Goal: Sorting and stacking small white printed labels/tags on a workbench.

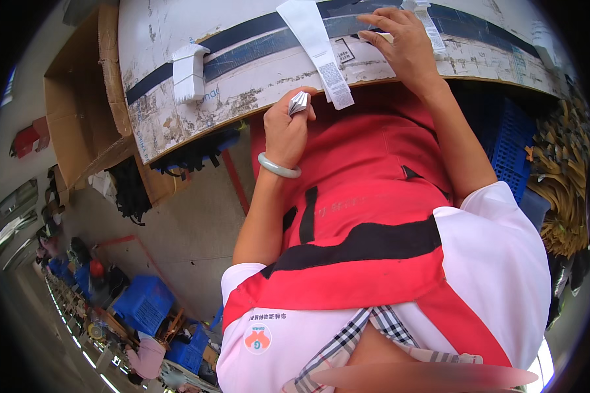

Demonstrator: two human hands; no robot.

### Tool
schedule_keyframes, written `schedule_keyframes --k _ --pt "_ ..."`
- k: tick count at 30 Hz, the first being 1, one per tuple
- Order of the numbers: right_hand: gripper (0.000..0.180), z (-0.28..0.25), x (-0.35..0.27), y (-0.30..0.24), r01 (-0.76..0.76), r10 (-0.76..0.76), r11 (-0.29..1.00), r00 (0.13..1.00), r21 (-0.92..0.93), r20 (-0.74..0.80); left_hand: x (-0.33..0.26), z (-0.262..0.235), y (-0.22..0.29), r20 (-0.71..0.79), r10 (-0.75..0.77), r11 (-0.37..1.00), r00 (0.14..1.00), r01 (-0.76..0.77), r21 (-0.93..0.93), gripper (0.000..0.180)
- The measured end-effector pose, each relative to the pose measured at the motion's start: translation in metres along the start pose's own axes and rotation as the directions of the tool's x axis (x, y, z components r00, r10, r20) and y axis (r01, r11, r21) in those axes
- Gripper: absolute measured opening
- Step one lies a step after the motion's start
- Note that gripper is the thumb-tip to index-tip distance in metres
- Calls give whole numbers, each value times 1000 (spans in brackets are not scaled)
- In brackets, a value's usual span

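Note:
My left hand (pixel 286 131), a pale bangle at its wrist, is closed around a small folded bundle of white labels (pixel 299 103) at the table's near edge. Over the tabletop, my right hand (pixel 403 49) has its fingers stretched and apart. A small pale patch shows under its fingers; I cannot make out what it is. Between the hands, long white printed label strips (pixel 318 49) lie fanned out, their ends hanging past the edge. More printed labels (pixel 431 29) lie just beyond my right hand. A banded-looking stack of white labels (pixel 189 73) sits at the left.
The worn white table (pixel 242 98) carries dark tape strips along its length. An open cardboard box (pixel 78 98) stands at its left. Below at the right are a blue crate (pixel 510 147) and piled brown pieces (pixel 564 190). Farther off, blue crates (pixel 144 304) and a person (pixel 147 357) appear.

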State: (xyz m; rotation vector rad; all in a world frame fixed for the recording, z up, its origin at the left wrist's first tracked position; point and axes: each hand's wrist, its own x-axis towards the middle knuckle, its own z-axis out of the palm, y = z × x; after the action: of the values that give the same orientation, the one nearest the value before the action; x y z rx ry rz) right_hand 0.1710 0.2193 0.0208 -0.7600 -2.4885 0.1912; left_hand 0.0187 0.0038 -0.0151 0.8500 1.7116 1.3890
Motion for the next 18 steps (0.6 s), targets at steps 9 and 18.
schedule_keyframes --k 9,18 --pt "14 25 -17 32 -101 104 987 995 121 -15 -9 2 -5 76 -49 990 996 58 -125 18" --pt "12 36 -14 27 -60 72 979 996 196 -53 -18 3 -7 95 -114 973 989 131 -192 18"
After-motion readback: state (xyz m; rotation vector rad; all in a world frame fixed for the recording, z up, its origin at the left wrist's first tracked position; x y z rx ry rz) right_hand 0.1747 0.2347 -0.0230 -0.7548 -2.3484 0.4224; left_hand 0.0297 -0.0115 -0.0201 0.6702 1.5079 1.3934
